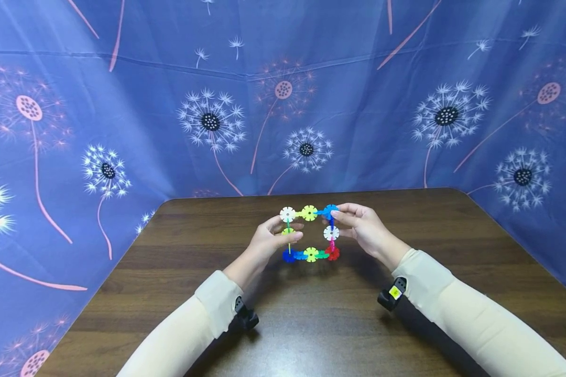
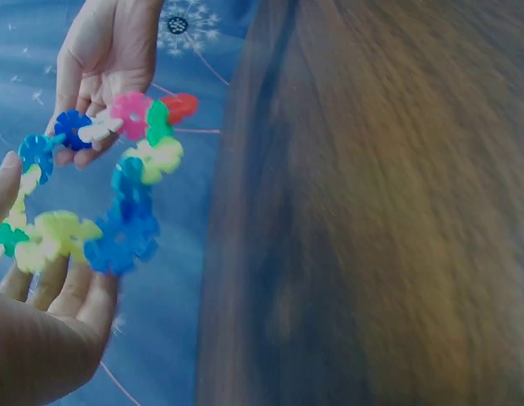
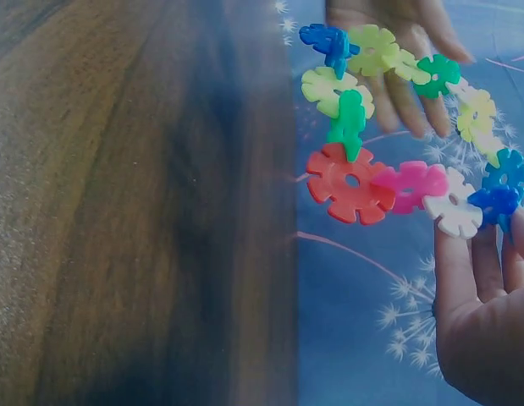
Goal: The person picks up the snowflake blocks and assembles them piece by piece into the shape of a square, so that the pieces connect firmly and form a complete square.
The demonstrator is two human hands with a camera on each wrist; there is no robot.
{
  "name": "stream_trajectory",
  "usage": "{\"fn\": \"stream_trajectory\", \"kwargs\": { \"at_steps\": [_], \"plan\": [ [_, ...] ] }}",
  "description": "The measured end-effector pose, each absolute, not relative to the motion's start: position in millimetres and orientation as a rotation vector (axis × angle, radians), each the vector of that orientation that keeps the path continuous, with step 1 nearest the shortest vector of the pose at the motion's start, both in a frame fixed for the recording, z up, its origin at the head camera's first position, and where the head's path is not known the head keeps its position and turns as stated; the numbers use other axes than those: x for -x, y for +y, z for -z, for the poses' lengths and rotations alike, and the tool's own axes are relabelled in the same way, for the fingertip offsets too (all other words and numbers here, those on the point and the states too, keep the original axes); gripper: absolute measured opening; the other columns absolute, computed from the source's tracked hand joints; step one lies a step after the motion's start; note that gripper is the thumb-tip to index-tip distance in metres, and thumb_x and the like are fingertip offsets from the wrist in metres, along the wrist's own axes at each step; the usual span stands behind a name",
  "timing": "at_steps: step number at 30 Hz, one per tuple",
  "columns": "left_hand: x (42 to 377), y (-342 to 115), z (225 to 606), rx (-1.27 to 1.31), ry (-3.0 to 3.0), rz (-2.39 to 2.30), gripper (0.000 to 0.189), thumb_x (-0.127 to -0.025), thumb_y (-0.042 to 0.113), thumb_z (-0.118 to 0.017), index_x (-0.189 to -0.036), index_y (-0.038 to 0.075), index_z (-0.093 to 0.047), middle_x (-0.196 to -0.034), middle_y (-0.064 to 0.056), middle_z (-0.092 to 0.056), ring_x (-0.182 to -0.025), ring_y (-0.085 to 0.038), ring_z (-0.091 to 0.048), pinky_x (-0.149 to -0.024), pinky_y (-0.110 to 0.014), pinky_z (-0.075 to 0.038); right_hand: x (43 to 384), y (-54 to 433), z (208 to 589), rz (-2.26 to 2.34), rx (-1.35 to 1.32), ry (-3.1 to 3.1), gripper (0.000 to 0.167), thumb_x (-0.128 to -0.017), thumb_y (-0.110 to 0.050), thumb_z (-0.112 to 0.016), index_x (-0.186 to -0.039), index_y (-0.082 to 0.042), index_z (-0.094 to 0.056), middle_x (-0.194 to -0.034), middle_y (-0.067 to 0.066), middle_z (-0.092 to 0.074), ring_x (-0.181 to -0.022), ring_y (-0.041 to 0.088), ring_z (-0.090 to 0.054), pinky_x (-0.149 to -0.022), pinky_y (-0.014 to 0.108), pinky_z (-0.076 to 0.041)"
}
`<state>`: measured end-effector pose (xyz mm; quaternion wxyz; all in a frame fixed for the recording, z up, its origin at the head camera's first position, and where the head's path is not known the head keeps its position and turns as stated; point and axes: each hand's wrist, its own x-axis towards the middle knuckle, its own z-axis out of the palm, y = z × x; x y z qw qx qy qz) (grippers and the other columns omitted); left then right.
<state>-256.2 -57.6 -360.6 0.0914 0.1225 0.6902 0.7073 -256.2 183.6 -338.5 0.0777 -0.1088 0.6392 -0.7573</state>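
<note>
A square ring of linked plastic snowflake discs [image 1: 309, 213] stands upright, held in front of me over the table. My left hand [image 1: 270, 240] grips its left side, the thumb in front of the ring and the other fingers behind. At the upper right corner, my right hand [image 1: 367, 230] pinches a blue disc [image 1: 329, 211] between thumb and fingers. A white disc [image 3: 454, 203], a pink disc [image 3: 412, 187] and a red disc [image 3: 350, 184] run down the right side. Yellow discs [image 2: 57, 237] sit against the left fingers, beside a blue corner disc [image 2: 123, 242].
The brown wooden table [image 1: 179, 251] spreads beneath both arms. Behind it hangs a blue cloth [image 1: 358, 104] printed with dandelions. A black camera strap [image 1: 393, 294] is worn at the right wrist, another [image 1: 246, 314] at the left.
</note>
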Motion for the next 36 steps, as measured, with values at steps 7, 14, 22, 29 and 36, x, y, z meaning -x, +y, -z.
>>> {"fn": "stream_trajectory", "kwargs": {
  "at_steps": [7,14,22,29,36],
  "plan": [
    [252,-68,366,-0.255,2.138,-2.001,0.058,-0.081,0.01,-0.076,-0.135,0.008,-0.055,-0.127,-0.019,-0.061,-0.103,-0.02,-0.065,-0.086,-0.035,-0.055,259,186,336,2.312,0.285,1.906,0.008,-0.096,-0.011,-0.059,-0.097,-0.014,-0.066,-0.091,-0.002,-0.075,-0.09,0.012,-0.07,-0.076,0.027,-0.057],
    [253,-67,368,-0.161,2.026,-2.156,0.039,-0.082,-0.001,-0.073,-0.119,-0.006,-0.061,-0.095,-0.01,-0.072,-0.077,-0.013,-0.071,-0.078,-0.036,-0.059,261,187,338,2.337,0.205,1.914,0.009,-0.096,-0.014,-0.061,-0.096,-0.02,-0.068,-0.089,-0.006,-0.075,-0.089,0.009,-0.069,-0.076,0.026,-0.057],
    [256,-65,368,-0.137,1.967,-2.198,0.031,-0.083,-0.001,-0.071,-0.113,-0.004,-0.064,-0.091,-0.007,-0.075,-0.073,-0.011,-0.07,-0.074,-0.033,-0.059,267,190,338,2.257,0.229,1.951,0.02,-0.093,-0.008,-0.063,-0.113,-0.01,-0.058,-0.096,-0.006,-0.068,-0.089,0.006,-0.065,-0.081,0.024,-0.055],
    [259,-65,367,-0.09,1.993,-2.176,0.031,-0.083,0.003,-0.074,-0.111,-0.001,-0.064,-0.09,-0.008,-0.075,-0.072,-0.011,-0.07,-0.069,-0.031,-0.059,271,192,343,2.278,0.278,1.892,0.027,-0.089,0.008,-0.059,-0.114,-0.002,-0.053,-0.094,-0.002,-0.069,-0.085,0.007,-0.068,-0.082,0.023,-0.056],
    [265,-66,365,-0.092,2.018,-2.103,0.036,-0.082,0.002,-0.074,-0.116,-0.002,-0.063,-0.086,-0.006,-0.074,-0.07,-0.011,-0.069,-0.071,-0.034,-0.06,279,191,346,2.267,0.178,1.939,0.036,-0.09,0.003,-0.061,-0.124,0.008,-0.05,-0.084,-0.006,-0.071,-0.079,0.007,-0.067,-0.076,0.022,-0.057]
  ]
}}
